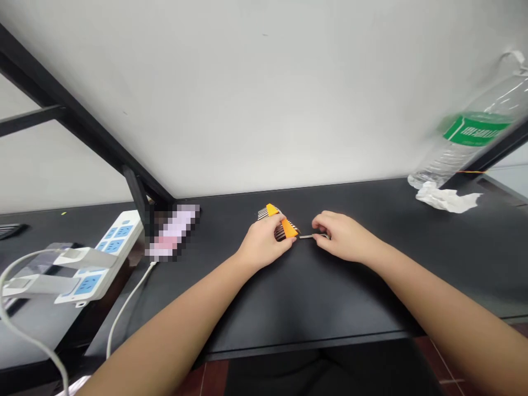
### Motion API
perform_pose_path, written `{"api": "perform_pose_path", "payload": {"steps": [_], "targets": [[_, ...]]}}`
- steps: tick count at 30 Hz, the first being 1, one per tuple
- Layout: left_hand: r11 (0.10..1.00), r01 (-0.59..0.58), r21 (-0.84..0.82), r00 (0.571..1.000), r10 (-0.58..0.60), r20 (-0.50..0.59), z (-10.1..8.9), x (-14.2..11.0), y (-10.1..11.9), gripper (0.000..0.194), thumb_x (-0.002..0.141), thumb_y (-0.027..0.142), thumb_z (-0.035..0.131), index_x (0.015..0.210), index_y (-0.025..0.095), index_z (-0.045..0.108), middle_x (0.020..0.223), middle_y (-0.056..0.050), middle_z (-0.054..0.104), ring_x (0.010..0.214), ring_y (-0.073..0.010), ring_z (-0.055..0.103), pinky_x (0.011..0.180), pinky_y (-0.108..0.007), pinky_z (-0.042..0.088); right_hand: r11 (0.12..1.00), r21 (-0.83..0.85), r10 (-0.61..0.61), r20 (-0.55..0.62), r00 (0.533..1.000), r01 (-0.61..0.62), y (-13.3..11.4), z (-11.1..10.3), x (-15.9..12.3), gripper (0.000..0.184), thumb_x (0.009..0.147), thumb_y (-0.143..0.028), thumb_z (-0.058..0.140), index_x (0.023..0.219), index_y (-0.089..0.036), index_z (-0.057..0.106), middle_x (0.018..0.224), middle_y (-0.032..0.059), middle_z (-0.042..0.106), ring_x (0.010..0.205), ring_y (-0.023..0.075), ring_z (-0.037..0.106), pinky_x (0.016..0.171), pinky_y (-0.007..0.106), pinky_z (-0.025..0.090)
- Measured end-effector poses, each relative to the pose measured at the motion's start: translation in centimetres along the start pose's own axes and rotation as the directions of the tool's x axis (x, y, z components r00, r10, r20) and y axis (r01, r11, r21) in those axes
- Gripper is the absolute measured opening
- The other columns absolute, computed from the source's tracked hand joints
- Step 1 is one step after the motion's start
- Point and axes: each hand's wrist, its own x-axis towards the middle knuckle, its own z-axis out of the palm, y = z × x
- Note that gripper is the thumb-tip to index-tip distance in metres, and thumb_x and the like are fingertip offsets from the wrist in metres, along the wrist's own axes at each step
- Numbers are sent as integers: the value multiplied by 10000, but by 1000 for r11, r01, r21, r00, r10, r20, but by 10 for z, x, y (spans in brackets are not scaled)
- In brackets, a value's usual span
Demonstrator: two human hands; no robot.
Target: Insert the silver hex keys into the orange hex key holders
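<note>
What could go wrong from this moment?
1. The thin metal piece sits at the fingertips of the right hand, so it might slip and drop onto the black tabletop.
2. The left hand grips the orange holder with metal rods fanned out on it; those could perhaps catch a finger.
3. The white cable runs near the left forearm, which might snag it.

Tissue (447, 199) limits open desk (396, 213) beside right hand (345, 236).
</note>
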Motion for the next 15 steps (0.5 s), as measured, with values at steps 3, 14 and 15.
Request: {"api": "perform_pose_path", "payload": {"steps": [3,14,15], "targets": [[999,-25,-39,1000,25,1,2,-2,4,410,827,422,713,1182,229,642,1090,-34,735,924,-219,703,855,-347,545,975,197,-99,-46,994,106,-16,10,2,24,921,-237,549,935,-219,542,886,23,646,751,152,581,673,269,431],[994,-82,-66,996,83,14,1,-3,10,293,848,381,689,1104,249,636,992,10,721,848,-179,670,762,-304,501,965,223,-110,-122,986,135,-18,21,6,82,888,-149,516,915,-225,499,857,9,596,713,149,540,647,267,412],[994,-94,-56,995,95,16,1,-2,10,274,854,377,682,1092,249,632,977,11,717,842,-178,665,752,-303,496,969,214,-96,-131,987,123,-18,22,6,96,875,-139,512,910,-227,495,838,2,592,700,148,532,636,264,401]]}}
